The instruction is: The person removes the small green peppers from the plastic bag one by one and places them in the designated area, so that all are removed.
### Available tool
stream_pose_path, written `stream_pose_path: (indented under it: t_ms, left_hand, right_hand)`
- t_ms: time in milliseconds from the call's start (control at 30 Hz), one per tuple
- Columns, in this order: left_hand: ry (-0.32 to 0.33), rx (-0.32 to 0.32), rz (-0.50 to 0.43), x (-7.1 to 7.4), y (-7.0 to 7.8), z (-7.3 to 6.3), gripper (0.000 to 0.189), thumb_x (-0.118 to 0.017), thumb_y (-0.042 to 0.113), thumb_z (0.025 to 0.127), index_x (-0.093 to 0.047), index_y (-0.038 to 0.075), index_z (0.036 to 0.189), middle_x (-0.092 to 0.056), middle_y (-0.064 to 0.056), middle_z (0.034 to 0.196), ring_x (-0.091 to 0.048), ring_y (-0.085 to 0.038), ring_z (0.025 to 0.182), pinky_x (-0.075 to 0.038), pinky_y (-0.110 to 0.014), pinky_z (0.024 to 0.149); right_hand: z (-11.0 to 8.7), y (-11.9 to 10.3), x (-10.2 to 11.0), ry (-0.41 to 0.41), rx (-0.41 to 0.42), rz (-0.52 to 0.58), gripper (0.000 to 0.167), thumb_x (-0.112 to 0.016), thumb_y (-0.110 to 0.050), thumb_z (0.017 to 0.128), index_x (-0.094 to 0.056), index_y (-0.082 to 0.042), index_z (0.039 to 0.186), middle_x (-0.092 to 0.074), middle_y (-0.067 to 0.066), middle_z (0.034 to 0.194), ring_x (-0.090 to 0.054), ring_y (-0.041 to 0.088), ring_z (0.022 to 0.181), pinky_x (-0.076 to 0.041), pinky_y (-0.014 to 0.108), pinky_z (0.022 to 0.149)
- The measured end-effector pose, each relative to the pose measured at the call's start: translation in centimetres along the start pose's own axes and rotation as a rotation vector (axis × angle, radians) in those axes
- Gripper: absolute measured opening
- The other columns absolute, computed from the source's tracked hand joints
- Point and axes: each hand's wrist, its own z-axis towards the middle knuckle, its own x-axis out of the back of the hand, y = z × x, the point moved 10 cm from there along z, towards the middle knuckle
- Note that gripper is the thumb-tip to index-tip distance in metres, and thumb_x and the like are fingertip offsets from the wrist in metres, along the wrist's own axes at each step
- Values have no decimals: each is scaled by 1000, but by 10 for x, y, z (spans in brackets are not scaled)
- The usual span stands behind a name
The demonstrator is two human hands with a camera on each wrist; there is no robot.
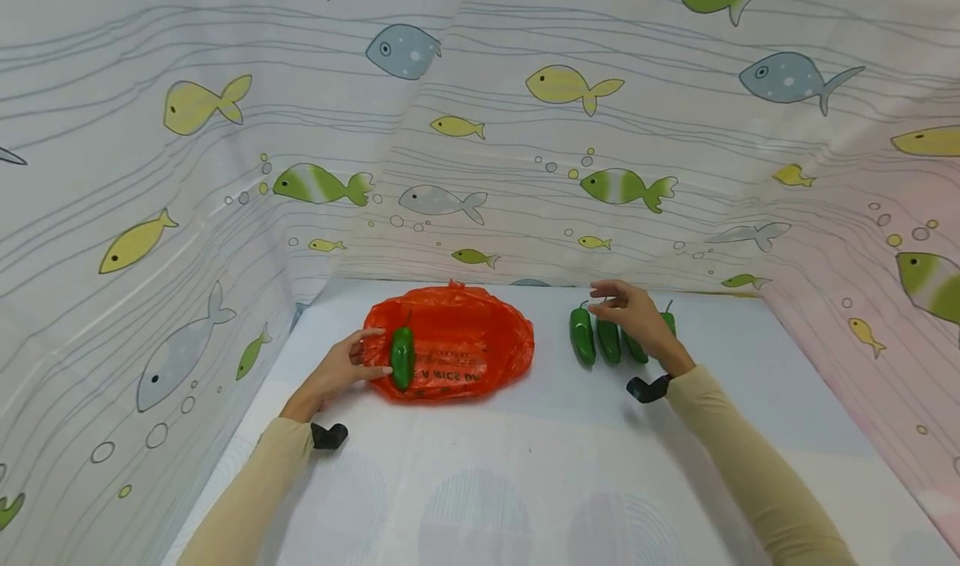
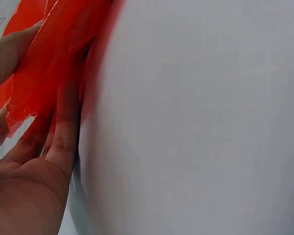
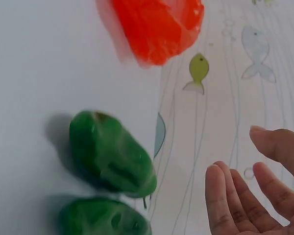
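At the back left of the table, a red plastic bag (image 1: 465, 324) lies spread wide. One green chili pepper (image 1: 402, 358) rests on its left part. My left hand (image 1: 348, 366) holds the bag's left side, its thumb and forefinger apart, their tips close to that pepper. In the left wrist view, red film (image 2: 54, 58) covers some fingertips. Several green peppers (image 1: 582, 337) lie in a row to the right of the bag. Over this row hovers my right hand (image 1: 626, 309), fingers apart with nothing between them, hiding parts of the peppers. Two peppers (image 3: 112, 154) show in the right wrist view.
The white table (image 1: 495, 458) has faint leaf-like patterns near its front. Fish-printed cloth (image 1: 510, 149) rises behind and along both sides. A black wrist camera (image 1: 328, 436) sits on the left wrist, another camera (image 1: 648, 389) on the right.
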Motion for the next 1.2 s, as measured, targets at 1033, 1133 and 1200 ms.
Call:
stream_pose_path:
  t_ms: [1033, 1133, 1200]
  left_hand:
    - [1, -4, -67, -2, 0, -2, 78, -86, 14, 86, -45, 16, 153, -47, -23, 146, -51, -38, 123, -51, -33, 90]
    - [1, -10, -62, -2, 0, -2, 79, -86, 15, 86, -45, 16, 153, -48, -23, 145, -51, -38, 123, -51, -34, 91]
    - [2, -15, -57, -2, 1, -1, 79, -86, 16, 86, -45, 15, 153, -48, -24, 145, -51, -38, 124, -51, -33, 91]
  right_hand:
    - [18, -73, -144, -253, 99, 42, 54, -79, -25, 93, -60, -8, 141, -62, 20, 137, -63, 27, 112, -57, 38, 90]
    - [20, -78, -157, -274, 122, 40, 53, -79, -24, 93, -60, -8, 141, -61, 19, 137, -63, 26, 112, -56, 37, 91]
    - [21, -80, -166, -285, 132, 28, 54, -79, -24, 93, -60, -9, 141, -62, 18, 137, -63, 25, 112, -55, 37, 92]
